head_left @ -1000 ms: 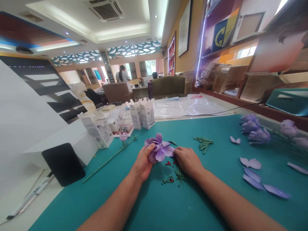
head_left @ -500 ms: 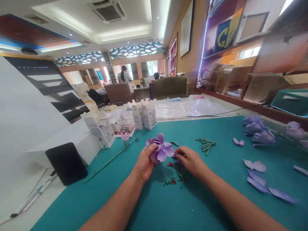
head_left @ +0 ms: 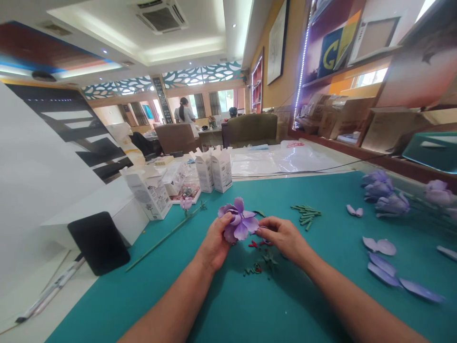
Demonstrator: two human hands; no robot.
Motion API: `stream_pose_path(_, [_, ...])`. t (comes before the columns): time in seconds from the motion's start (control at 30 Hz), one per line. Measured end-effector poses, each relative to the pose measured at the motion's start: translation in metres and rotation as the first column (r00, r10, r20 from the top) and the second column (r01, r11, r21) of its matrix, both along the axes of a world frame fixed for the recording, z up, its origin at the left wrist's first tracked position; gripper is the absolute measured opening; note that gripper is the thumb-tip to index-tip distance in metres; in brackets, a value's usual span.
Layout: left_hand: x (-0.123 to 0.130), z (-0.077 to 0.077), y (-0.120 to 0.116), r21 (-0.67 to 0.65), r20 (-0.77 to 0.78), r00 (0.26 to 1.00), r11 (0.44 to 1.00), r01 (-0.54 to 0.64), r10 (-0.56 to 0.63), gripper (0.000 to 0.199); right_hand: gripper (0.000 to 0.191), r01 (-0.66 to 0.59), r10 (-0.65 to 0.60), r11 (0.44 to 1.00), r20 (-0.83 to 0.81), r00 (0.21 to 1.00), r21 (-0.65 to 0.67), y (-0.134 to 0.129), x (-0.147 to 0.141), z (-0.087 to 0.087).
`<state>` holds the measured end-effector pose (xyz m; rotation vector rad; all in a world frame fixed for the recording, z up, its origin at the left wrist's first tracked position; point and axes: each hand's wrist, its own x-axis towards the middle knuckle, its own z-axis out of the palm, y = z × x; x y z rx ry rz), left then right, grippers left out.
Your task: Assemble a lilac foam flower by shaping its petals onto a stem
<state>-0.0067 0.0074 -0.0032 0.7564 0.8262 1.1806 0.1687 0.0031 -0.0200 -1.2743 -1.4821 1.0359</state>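
At frame centre the left hand (head_left: 214,245) grips a purple flower (head_left: 238,223); the right hand (head_left: 283,237) pinches beside its petals; small green and red pieces (head_left: 257,267) lie just below on the teal mat (head_left: 321,267); loose petals (head_left: 383,267) lie lower right.

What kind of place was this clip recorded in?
Probably an office or shop used as a craft workspace: a teal work mat with loose purple petals, small product boxes, and desks with armchairs behind.

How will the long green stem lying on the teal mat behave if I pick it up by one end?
The green stem is long and very thin, so it would probably sag or sway. It looks light. The small purple bud at its far end may pull that end down a little.
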Motion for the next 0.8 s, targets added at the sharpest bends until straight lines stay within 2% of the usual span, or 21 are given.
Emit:
stream_pose_path(0.2, [0.001,0.0,-0.001,-0.03,0.097,0.995,0.999,0.034,-0.031,0.024,0.031,-0.005,0.005,1.0,-0.05,0.999,-0.012,-0.002,-0.003,0.003])
stream_pose_path(0.37, [0.001,-0.002,-0.003,-0.03,0.095,0.99,0.994,0.105,-0.102,0.028,0.024,-0.027,0.031,0.998,-0.062,0.998,0.065,-0.003,-0.004,0.0])
stream_pose_path(0.67, [0.002,-0.003,-0.004,-0.061,0.08,0.983,0.983,0.172,-0.167,0.033,0.018,0.015,0.001,0.976,-0.075,0.997,0.218,0.003,-0.001,-0.008])
stream_pose_path(0.8, [0.001,-0.002,-0.004,-0.025,0.067,0.987,0.989,0.147,-0.145,0.033,0.024,-0.045,0.048,0.985,-0.015,0.999,0.168,0.0,0.002,-0.004])
